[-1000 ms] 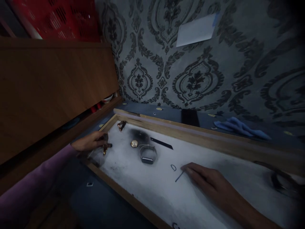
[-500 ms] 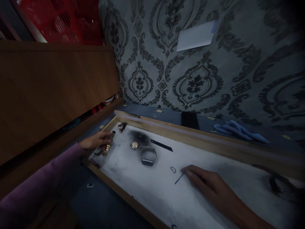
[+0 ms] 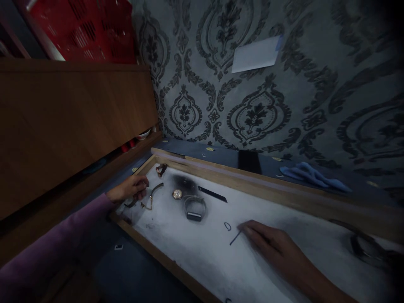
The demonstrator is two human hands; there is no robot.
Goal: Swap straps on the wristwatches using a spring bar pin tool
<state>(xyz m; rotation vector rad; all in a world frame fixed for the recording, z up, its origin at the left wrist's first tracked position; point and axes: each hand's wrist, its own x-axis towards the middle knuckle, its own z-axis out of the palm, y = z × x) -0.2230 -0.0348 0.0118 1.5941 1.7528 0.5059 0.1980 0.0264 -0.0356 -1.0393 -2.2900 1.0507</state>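
Observation:
My left hand (image 3: pixel 129 189) is at the left end of a shallow wooden tray (image 3: pixel 184 273), its fingers loosely bent and apart. Just right of it, a dark strap with a gold-coloured clasp (image 3: pixel 152 199) lies on the white base. Under the hand shows a piece of dark strap (image 3: pixel 131 203). My right hand (image 3: pixel 277 244) rests low on the right, pinching a thin dark stick (image 3: pixel 235 237). Beside its fingertips is a small dark loop (image 3: pixel 227 226). Mid-tray are a round gold watch face (image 3: pixel 177 194), a rectangular-faced watch (image 3: pixel 194 216) with a looped band, and a flat black strip (image 3: pixel 213 194).
A rose-gold and dark watch piece (image 3: pixel 160 169) sits in the tray's far left corner, a dark watch (image 3: pixel 362 248) at the right. Behind lie a black flat object (image 3: pixel 249 162) and a blue cloth (image 3: pixel 312 176). A wooden cabinet (image 3: pixel 75 122) with a red basket (image 3: pixel 107 38) borders the left.
My left hand has let go of the dark strap with the gold clasp, which now lies stretched out on the base. My right hand has kept its pinch on the stick.

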